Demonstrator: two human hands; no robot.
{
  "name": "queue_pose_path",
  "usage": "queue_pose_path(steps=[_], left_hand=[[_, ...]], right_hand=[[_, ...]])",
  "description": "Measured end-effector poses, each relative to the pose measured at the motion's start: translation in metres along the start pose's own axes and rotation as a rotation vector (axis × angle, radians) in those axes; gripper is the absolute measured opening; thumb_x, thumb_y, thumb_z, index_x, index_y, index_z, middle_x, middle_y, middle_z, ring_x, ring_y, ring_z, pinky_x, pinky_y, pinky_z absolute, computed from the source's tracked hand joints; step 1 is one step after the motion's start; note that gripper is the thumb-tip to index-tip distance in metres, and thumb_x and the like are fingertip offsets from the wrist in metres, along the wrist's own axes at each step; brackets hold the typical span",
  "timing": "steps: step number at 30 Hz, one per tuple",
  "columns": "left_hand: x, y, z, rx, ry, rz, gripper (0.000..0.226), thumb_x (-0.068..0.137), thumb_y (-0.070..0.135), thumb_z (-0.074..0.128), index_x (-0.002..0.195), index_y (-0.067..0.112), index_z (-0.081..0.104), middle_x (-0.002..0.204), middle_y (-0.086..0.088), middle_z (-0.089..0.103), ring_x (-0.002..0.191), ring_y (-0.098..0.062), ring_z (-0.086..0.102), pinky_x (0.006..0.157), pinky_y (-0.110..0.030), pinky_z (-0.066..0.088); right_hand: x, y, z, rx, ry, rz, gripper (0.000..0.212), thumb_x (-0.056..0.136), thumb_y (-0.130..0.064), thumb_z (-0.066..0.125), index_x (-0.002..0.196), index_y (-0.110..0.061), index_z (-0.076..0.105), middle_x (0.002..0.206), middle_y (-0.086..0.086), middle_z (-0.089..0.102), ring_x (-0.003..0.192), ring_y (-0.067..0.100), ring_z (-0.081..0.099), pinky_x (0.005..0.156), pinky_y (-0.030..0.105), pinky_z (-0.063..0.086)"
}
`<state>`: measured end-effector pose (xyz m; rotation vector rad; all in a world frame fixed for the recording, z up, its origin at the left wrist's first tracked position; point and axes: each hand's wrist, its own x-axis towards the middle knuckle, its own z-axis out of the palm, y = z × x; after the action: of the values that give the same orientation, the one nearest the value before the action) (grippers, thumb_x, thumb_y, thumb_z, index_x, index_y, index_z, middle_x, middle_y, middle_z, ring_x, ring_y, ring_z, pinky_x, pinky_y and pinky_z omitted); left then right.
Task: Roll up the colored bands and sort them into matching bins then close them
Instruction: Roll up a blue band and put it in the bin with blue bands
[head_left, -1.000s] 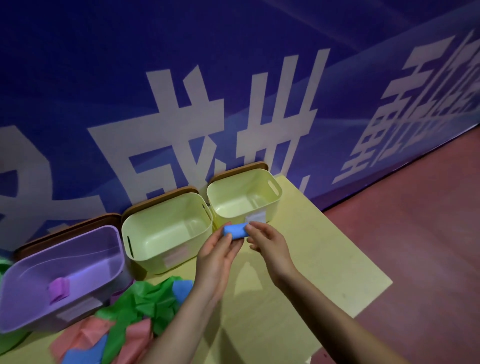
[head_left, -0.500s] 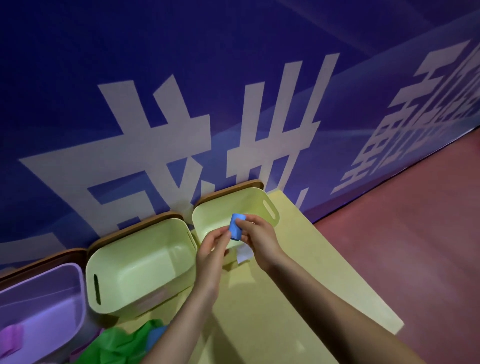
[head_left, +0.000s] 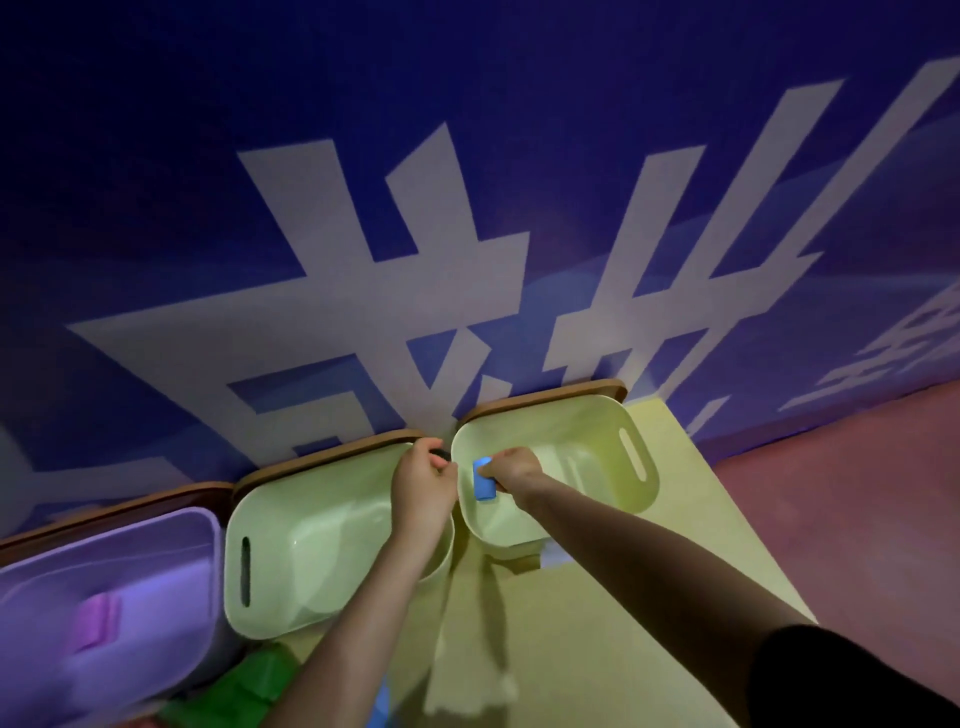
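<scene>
While lowering blue roll (head_left: 483, 479), pinched in right hand (head_left: 511, 468), into bin (head_left: 636, 499); purple sorted, green unrolled, lids off.

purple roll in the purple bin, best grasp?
Pinch the purple roll across its curved sides, coming straight down through the open top of the purple bin. It lies on the bin floor, apart from the walls as far as the blurred frame shows, so fingers should fit either side.

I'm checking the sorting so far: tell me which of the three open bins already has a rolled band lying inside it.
The purple plastic bin at far left: a rolled purple band lies on its floor. The middle green bin looks empty.
</scene>
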<state>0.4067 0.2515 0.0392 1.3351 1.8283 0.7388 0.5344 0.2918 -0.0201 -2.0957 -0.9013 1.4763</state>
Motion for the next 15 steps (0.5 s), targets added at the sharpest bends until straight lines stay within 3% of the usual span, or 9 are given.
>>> queue_pose_path(steps=[2, 5, 10, 15], left_hand=[[0.004, 0.0, 0.002, 0.106, 0.013, 0.024, 0.029, 0.085, 0.01, 0.057, 0.113, 0.012, 0.062, 0.089, -0.004, 0.062, 0.077, -0.024, 0.061, 0.071, -0.033, 0.049], [0.006, 0.001, 0.002, 0.264, 0.02, 0.058, 0.023, 0.088, 0.019, 0.056, 0.108, 0.019, 0.068, 0.097, -0.001, 0.058, 0.072, -0.018, 0.054, 0.061, -0.025, 0.038], [0.009, -0.001, 0.001, 0.269, 0.03, 0.057, 0.018, 0.088, 0.021, 0.057, 0.099, 0.022, 0.072, 0.085, 0.003, 0.051, 0.072, -0.021, 0.055, 0.062, -0.03, 0.045], [0.006, -0.003, 0.004, 0.243, 0.055, 0.076, 0.022, 0.091, 0.023, 0.056, 0.109, 0.02, 0.069, 0.093, 0.001, 0.053, 0.076, -0.02, 0.056, 0.067, -0.032, 0.05]], right_hand=[[0.008, 0.001, 0.007, -0.103, -0.004, 0.02, 0.03, 0.083, -0.014, 0.071, 0.105, 0.006, 0.064, 0.091, 0.011, 0.057, 0.084, 0.022, 0.055, 0.08, 0.032, 0.049], [0.012, 0.001, 0.012, -0.177, 0.007, 0.072, 0.038, 0.083, -0.021, 0.071, 0.11, 0.004, 0.062, 0.094, 0.01, 0.057, 0.083, 0.022, 0.055, 0.071, 0.027, 0.044], [0.018, 0.001, 0.016, -0.264, 0.006, 0.081, 0.039, 0.083, -0.025, 0.071, 0.111, 0.002, 0.064, 0.093, 0.008, 0.058, 0.084, 0.021, 0.056, 0.069, 0.025, 0.043], [0.015, 0.0, 0.018, -0.337, 0.011, 0.058, 0.036, 0.088, -0.029, 0.065, 0.113, -0.003, 0.065, 0.112, 0.01, 0.066, 0.104, 0.024, 0.062, 0.073, 0.022, 0.041]])
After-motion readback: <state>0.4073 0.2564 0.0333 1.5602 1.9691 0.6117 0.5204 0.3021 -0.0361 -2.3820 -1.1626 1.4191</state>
